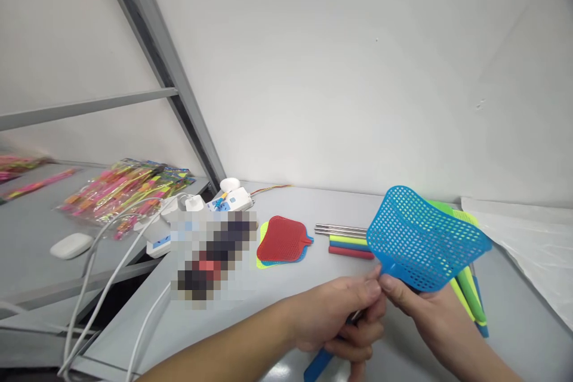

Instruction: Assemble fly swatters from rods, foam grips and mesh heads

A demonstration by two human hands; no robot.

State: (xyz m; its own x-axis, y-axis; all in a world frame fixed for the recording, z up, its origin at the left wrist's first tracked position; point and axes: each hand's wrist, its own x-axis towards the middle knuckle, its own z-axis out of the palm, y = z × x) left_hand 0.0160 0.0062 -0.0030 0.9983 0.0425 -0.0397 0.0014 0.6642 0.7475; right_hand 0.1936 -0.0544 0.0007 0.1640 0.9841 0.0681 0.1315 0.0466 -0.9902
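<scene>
Above the table, my left hand [342, 313] is closed around the rod and blue handle [319, 363] of a fly swatter. My right hand [430, 316] pinches the neck of its blue mesh head [430, 242], close to the left thumb. The joint between rod and head is hidden by my fingers. Beyond the hands lie several thin metal rods [338, 230] and yellow, blue and red handles [349, 252]. To their left is a stack of loose swatter heads with a red one [284, 240] on top.
Green and yellow fly swatters [469, 292] lie partly behind my right hand, near a white sheet [523, 245]. On the left are a white power strip [237, 200], white cables [105, 286], a blurred-out patch [215, 256] and bagged colourful items [125, 185] beside a metal frame post [179, 89].
</scene>
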